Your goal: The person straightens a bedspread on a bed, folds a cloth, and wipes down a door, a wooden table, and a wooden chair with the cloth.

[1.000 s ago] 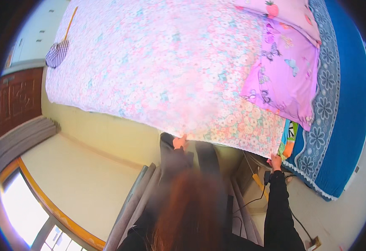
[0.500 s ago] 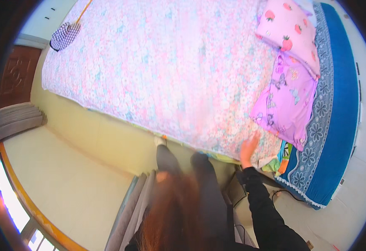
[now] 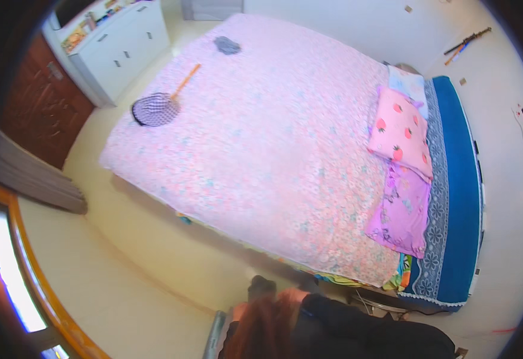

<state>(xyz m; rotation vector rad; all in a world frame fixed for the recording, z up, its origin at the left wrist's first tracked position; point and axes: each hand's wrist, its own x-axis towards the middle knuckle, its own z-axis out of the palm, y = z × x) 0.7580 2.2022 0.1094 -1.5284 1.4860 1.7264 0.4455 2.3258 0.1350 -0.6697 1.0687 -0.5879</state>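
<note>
My right hand [image 3: 294, 294] is drawn in close to my body, beside the hanging hair, at the end of a black sleeve [image 3: 363, 326]. A small patch of my left hand [image 3: 239, 311] shows on the other side of the hair. The fingers of both are hidden or blurred, so I cannot tell what they hold. Ahead of them lies a bed with a pink floral sheet [image 3: 261, 149]. A pink strawberry pillow [image 3: 399, 128] partly overlaps a purple butterfly pillow [image 3: 402, 209] at its right end.
A checked cloth [image 3: 155, 109] with a wooden stick [image 3: 186, 82] lies on the bed's far left, near a grey cloth [image 3: 227, 45]. A blue headboard [image 3: 456, 197] closes the right end. Beyond are a white cabinet [image 3: 124, 51], brown door [image 3: 43, 102] and grey curtain [image 3: 34, 173].
My right hand has left the sheet beside the purple pillow and come back to my body. The view has tilted up, showing more of the room and the bed's far side.
</note>
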